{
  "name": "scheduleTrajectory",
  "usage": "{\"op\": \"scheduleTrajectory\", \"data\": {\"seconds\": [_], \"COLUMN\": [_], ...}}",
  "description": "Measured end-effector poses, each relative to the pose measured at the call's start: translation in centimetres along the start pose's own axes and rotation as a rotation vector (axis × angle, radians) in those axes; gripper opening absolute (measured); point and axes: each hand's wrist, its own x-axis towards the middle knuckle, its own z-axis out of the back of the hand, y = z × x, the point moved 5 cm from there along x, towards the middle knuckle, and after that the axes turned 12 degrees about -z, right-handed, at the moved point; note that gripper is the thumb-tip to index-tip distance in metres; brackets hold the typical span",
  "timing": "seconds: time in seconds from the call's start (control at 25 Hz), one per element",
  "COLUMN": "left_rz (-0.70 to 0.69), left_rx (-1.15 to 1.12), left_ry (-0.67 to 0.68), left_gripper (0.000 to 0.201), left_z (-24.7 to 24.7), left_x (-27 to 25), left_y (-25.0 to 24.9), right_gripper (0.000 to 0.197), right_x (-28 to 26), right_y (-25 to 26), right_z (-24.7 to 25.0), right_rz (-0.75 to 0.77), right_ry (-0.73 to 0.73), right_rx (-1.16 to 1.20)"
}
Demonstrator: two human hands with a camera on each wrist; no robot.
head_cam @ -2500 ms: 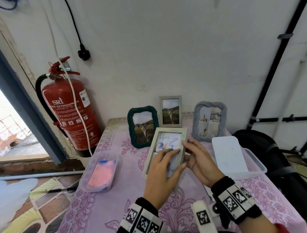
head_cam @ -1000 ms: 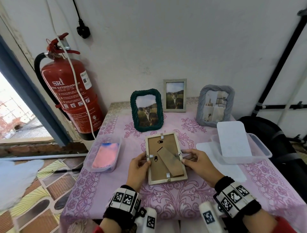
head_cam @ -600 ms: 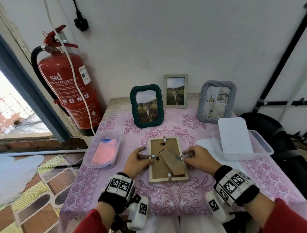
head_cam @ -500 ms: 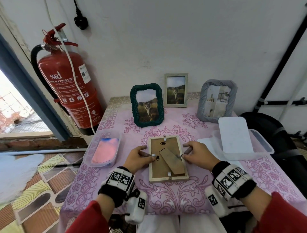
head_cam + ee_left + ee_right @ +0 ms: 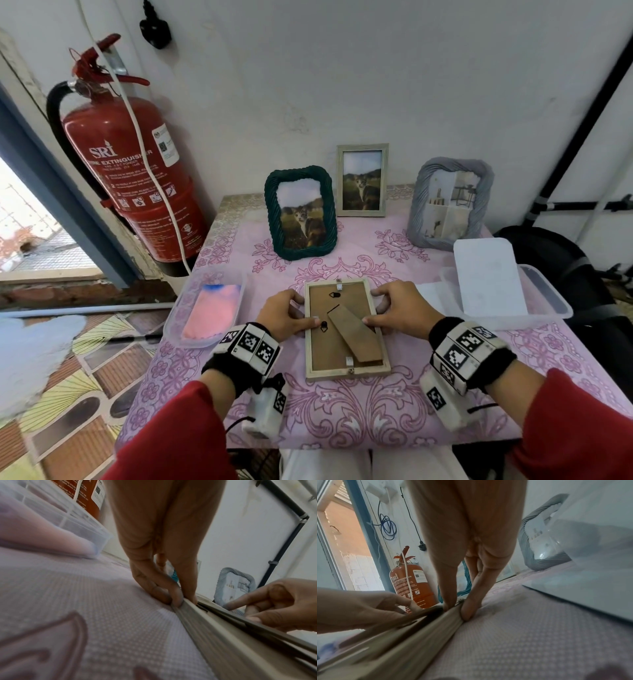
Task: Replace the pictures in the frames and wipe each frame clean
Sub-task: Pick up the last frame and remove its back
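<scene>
Pink floral tablecloth, centre frame: pale wooden picture frame lying face down — backing board upward for access to its tabs. Left hand and right hand pinch opposite side rails, thumbs on the backing, likely steadying it.

Head overhead; wrists low, facing inward

Pink floral tablecloth, red extinguisher

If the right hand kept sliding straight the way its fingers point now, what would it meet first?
The right hand points left across the face-down frame, fingers already on its edge. Going on, it would likely meet the fold-out stand first, then the left hand; depth is unclear.
</scene>
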Motion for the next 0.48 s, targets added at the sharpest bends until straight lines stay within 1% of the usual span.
{"op": "scheduleTrajectory", "data": {"seconds": [0.04,0.12,0.24,0.48], "left_rz": [-0.005,-0.020,-0.048,-0.057], "left_rx": [0.000,0.033,0.141,0.191], "left_ry": [0.004,0.029,0.074,0.062], "left_gripper": [0.037,0.037,0.035,0.031], "left_z": [-0.01,-0.10,-0.27,-0.40], "left_x": [0.10,0.18,0.14,-0.01], "left_y": [-0.02,-0.16,-0.36,-0.46], "right_gripper": [0.061,0.058,0.054,0.046], "right_x": [0.03,0.05,0.15,0.31], "right_y": [0.15,0.23,0.20,-0.09], "right_z": [-0.04,-0.12,-0.23,-0.51], "right_rz": [0.004,-0.021,-0.067,-0.093], "right_ry": [-0.006,0.004,0.019,0.027], "right_rx": [-0.015,0.028,0.080,0.160]}}
